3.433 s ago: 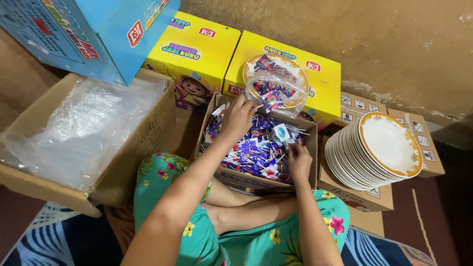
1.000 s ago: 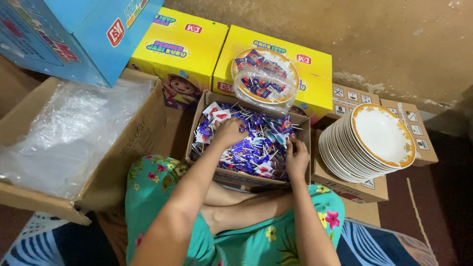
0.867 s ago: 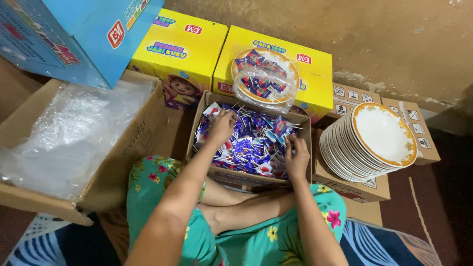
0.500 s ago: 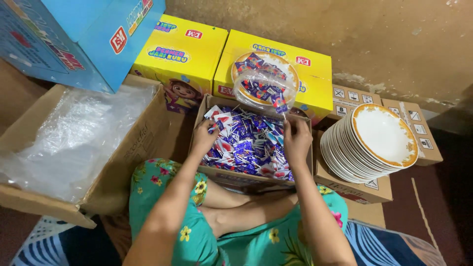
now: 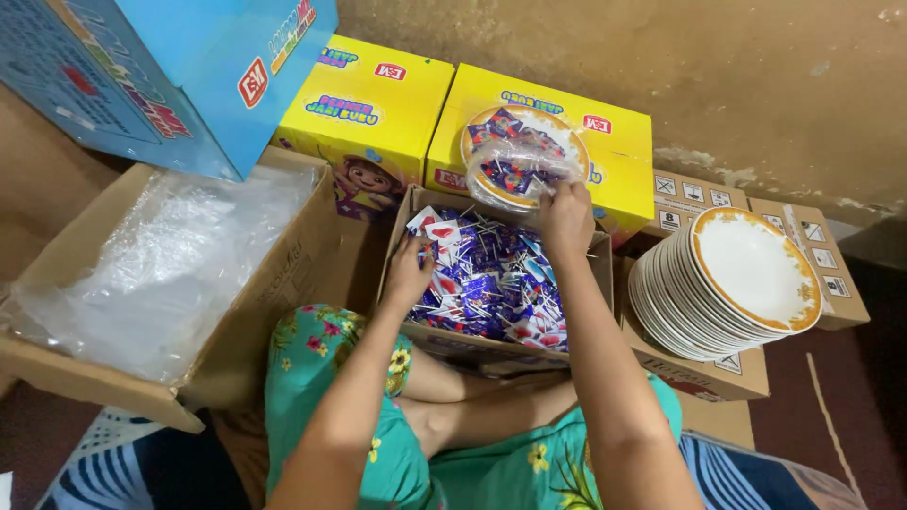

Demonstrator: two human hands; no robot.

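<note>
Inside the cardboard box (image 5: 605,283), left hand (image 5: 408,274) rests half-curled on wrapped lollipops (image 5: 491,283). Behind the box, right hand (image 5: 564,212) pinches a plastic-wrapped plate (image 5: 520,156) of lollipops on a yellow carton (image 5: 624,179).

I sit in a storeroom: yellow printed cartons (image 5: 539,132), brown cardboard boxes (image 5: 236,283), stacked gold-rimmed white plates (image 5: 727,283), bare stained wall (image 5: 661,66)

The wrapped lollipops (image 5: 491,279) are coloured blue, red and white. The stacked plates (image 5: 732,283) are white with a gold-brown rim band. The two cartons (image 5: 378,104) are yellow; the tilted carton (image 5: 179,76) is blue. The garment (image 5: 312,368) is patterned green with flowers.
</note>
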